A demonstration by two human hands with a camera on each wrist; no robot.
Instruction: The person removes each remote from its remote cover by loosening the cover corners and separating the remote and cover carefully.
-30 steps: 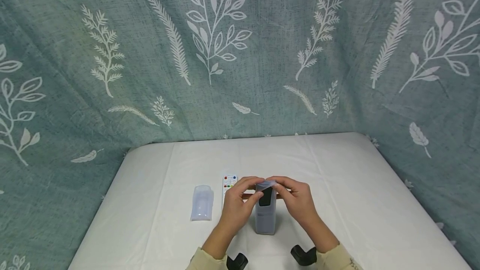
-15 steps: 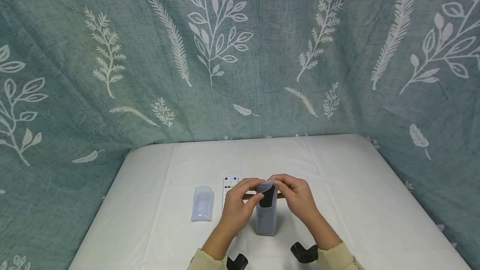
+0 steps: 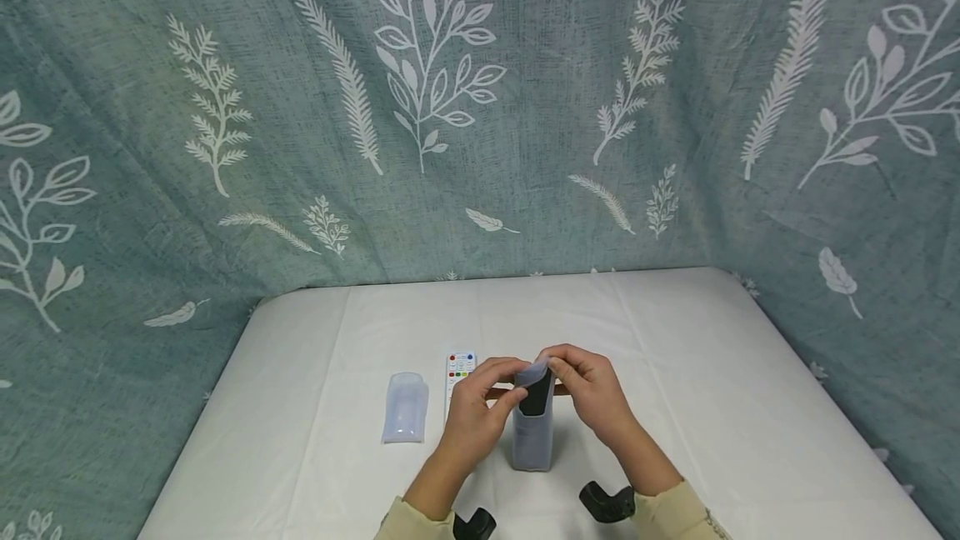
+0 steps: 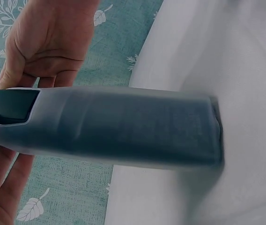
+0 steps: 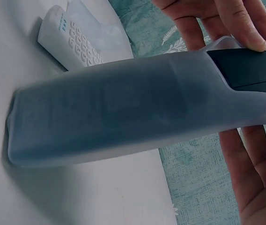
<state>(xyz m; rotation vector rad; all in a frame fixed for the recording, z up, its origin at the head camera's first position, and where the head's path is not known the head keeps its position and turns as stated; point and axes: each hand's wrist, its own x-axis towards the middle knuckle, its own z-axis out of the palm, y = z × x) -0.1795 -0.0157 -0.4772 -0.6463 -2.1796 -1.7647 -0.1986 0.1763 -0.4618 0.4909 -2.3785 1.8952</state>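
A dark remote control [image 3: 536,401] stands upright on the table in a translucent, soft-looking cover [image 3: 532,445], its dark face bare through an opening near the top. My left hand [image 3: 480,407] holds the upper left side, thumb on the front near the opening's edge. My right hand [image 3: 597,394] pinches the cover's upper right edge between thumb and fingers. In the left wrist view, the covered lower body [image 4: 137,126] meets the table. The right wrist view shows the left thumb [image 5: 252,37] on the cover's edge beside the dark face. Fingers behind the remote are partly hidden.
A white remote [image 3: 460,365] with coloured buttons lies behind my left hand, partly hidden. Left of it rests another translucent cover [image 3: 405,408]. The white-clothed table [image 3: 337,473] ends at a green leaf-patterned curtain [image 3: 525,107]. Black wrist mounts [image 3: 606,503] sit below both hands.
My right hand has risen slightly, drawing the cover's top edge up, and a little more of the dark face shows. The left hand stays almost still. The other things have not moved.
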